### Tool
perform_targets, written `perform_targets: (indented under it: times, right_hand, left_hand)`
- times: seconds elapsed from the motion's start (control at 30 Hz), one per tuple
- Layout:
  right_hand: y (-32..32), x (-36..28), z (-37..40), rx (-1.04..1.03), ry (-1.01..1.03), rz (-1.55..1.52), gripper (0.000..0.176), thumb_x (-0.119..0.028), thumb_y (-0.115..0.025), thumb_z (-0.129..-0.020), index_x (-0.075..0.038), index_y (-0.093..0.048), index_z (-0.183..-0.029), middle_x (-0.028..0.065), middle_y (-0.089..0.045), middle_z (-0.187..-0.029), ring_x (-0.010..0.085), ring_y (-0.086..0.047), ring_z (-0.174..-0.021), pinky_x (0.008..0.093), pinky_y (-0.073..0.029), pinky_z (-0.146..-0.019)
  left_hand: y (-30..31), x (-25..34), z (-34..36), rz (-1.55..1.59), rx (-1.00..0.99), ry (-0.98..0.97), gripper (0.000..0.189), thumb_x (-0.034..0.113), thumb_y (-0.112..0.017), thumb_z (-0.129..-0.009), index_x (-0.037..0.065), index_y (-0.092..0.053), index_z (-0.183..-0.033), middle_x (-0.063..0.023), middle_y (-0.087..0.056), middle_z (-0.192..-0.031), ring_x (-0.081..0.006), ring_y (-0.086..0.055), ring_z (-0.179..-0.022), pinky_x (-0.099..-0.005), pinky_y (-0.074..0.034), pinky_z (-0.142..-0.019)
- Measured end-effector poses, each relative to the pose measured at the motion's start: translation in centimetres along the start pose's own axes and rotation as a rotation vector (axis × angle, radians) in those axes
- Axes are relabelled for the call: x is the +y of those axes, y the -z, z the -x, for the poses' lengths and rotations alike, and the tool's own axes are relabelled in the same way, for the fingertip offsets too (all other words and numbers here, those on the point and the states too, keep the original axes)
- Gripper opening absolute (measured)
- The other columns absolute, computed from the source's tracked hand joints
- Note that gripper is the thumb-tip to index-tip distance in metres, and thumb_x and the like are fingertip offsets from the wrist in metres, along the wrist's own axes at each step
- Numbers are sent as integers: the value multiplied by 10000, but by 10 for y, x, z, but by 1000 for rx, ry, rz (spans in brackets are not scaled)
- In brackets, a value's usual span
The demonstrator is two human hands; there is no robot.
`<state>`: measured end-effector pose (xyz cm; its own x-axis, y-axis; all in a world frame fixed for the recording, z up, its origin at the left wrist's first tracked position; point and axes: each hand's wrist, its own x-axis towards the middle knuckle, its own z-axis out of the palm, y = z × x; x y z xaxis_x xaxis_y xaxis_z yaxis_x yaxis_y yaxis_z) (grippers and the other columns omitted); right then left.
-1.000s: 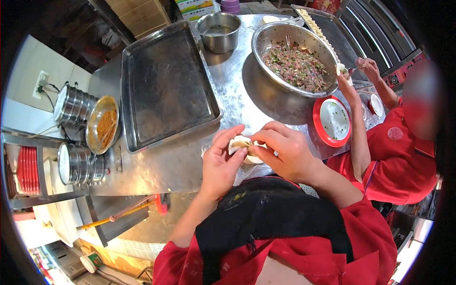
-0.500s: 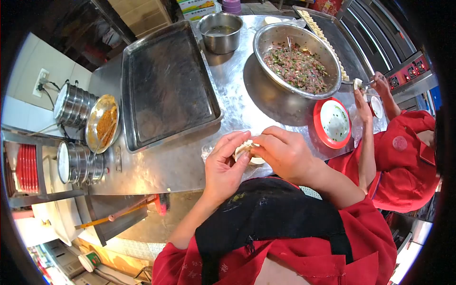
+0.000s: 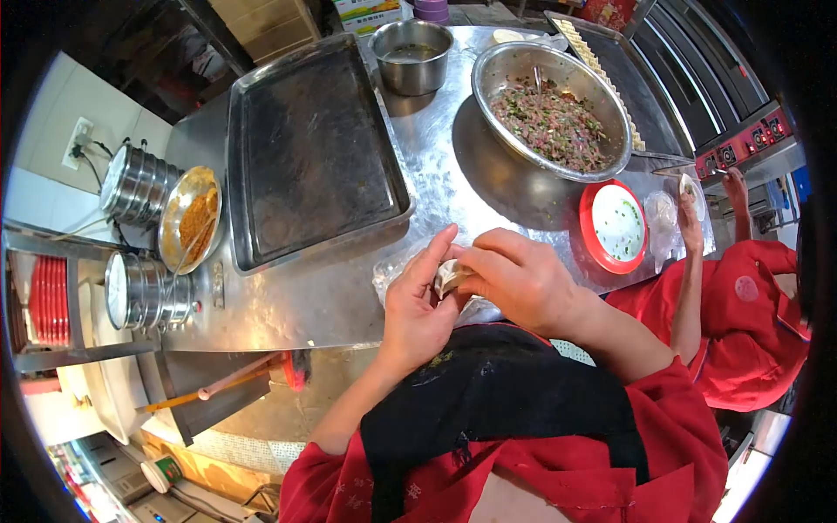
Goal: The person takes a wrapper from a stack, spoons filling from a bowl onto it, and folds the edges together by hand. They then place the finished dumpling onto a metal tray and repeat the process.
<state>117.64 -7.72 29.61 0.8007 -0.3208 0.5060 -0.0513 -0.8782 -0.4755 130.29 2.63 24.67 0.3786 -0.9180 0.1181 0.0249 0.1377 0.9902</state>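
A small pale piece of dough (image 3: pixel 449 277) is held between my two hands, near the table's front edge. My left hand (image 3: pixel 418 301) cradles it from the left, thumb against it and forefinger pointing up. The fingers of my right hand (image 3: pixel 519 277) pinch its right side. What lies inside the dough is hidden. Clear plastic (image 3: pixel 384 277) shows on the table beside my left hand. Beyond my hands stands a large steel bowl (image 3: pixel 488 113) of minced meat with green bits (image 3: pixel 554 126).
A big dark tray (image 3: pixel 314 157) lies left of centre, a steel pot (image 3: pixel 410 78) behind it. At right are a red-rimmed plate (image 3: pixel 586 228), a tray with rows of dough pieces (image 3: pixel 593 65) and a co-worker in red (image 3: pixel 741 322). Steel canisters (image 3: pixel 144 292) stand at left.
My left fingers have opened a little and straightened around the dough, which has turned in my grip. The co-worker's hands have moved down and apart. The view has shifted slightly.
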Motion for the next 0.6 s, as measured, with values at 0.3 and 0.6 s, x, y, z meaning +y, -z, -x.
perform_targets:
  times: [0.3, 0.6]
  right_hand:
    - [3, 5, -6, -13, 82, -8, 157, -62, -699, -702, -35, -611, -829, 87, -579, -830, 259, -585, -712, 339, -480, -592]
    - [19, -4, 5, 65, -199, -149, 117, -55, -687, -755, -19, -622, -846, 111, -586, -782, 268, -597, -656, 343, -480, -573]
  left_hand:
    - [-3, 6, -2, 21, -61, 27, 659, -132, -636, -744, 93, -472, -1342, -57, -557, -1156, -87, -547, -935, -219, -451, -754]
    - [2, 13, -1, 348, 49, 58, 593, -167, -595, -725, -17, -470, -1286, -103, -522, -1158, -268, -569, -1113, -344, -457, -952]
